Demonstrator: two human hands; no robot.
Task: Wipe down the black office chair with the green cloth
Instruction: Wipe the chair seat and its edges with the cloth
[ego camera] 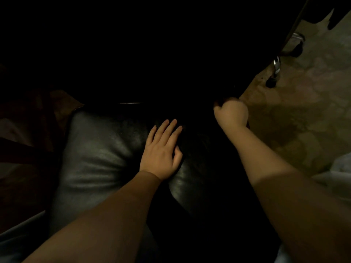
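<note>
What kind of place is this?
Probably a dim indoor room, perhaps an office or a home. Signs: the padded black leather office chair, shiny chrome legs on black casters, and the mottled beige hard floor.

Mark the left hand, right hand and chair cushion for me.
left hand (160,149): head view, back of hand.
right hand (231,113): head view, back of fist.
chair cushion (95,152): head view, lit leather surface.

Very dim, upper half black, faint sheen on leather, blurred, wide-angle bending edges
</note>
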